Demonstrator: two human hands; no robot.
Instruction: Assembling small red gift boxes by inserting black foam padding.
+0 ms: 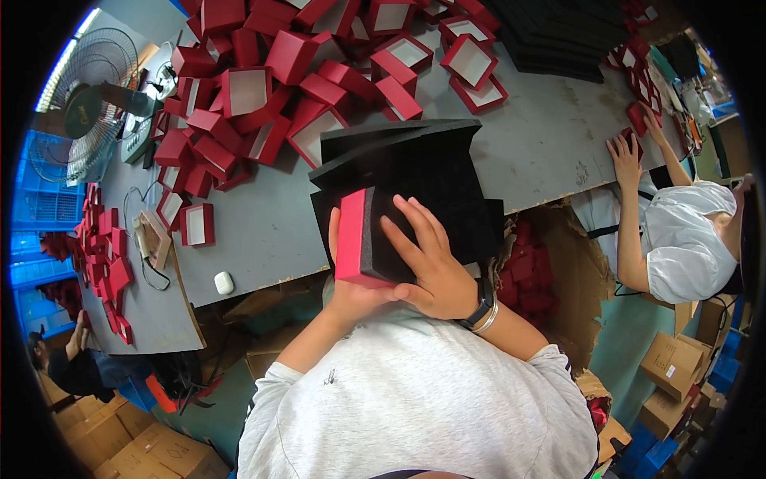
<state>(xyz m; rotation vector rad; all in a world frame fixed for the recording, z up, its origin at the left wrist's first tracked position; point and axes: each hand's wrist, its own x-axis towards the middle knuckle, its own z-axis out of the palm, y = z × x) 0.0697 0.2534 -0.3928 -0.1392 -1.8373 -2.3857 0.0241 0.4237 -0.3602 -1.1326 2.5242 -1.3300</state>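
A small red box (pixel 351 239) is tilted in front of my chest, with a dark foam piece (pixel 383 239) at its open side. My left hand (pixel 355 299) grips the box from below, fingertips showing along its left side. My right hand (pixel 439 267) lies over the foam with its fingers stretched and spread, the thumb near the box's lower edge. How deep the foam sits in the box is hidden by that hand. Just beyond my hands, black foam sheets (pixel 399 160) are stacked unevenly at the table's edge.
Many red boxes with white insides (pixel 247 92) are heaped across the grey table (pixel 535 144). A white rounded case (pixel 223 283) lies near the front edge. More black foam (pixel 550 36) is piled at the far right. A co-worker (pixel 686 231) handles red boxes at right; a fan (pixel 88 104) stands left.
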